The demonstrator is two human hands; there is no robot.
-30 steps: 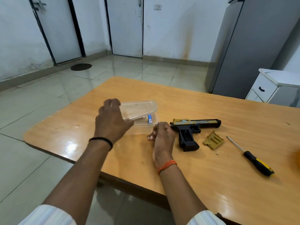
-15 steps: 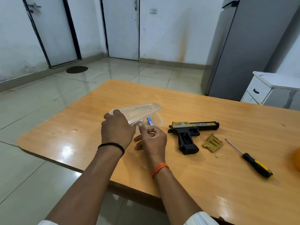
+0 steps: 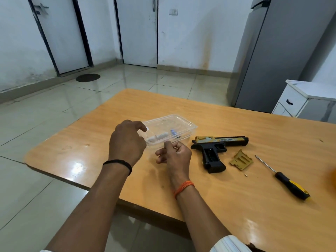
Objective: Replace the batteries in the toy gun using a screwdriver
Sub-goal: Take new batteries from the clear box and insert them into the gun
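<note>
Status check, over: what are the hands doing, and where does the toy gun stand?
Left hand holds clear box's lid; right hand curled at its rim. Toy gun lies open, cover and screwdriver beside it. Nothing blocking.

Nothing legible here — the toy gun [image 3: 221, 142] carries a dark line of print along its gold slide, but it is too small and blurred to read. The battery [image 3: 173, 132] in the clear box [image 3: 189, 124] shows blue and white — no brand can be read.
</note>
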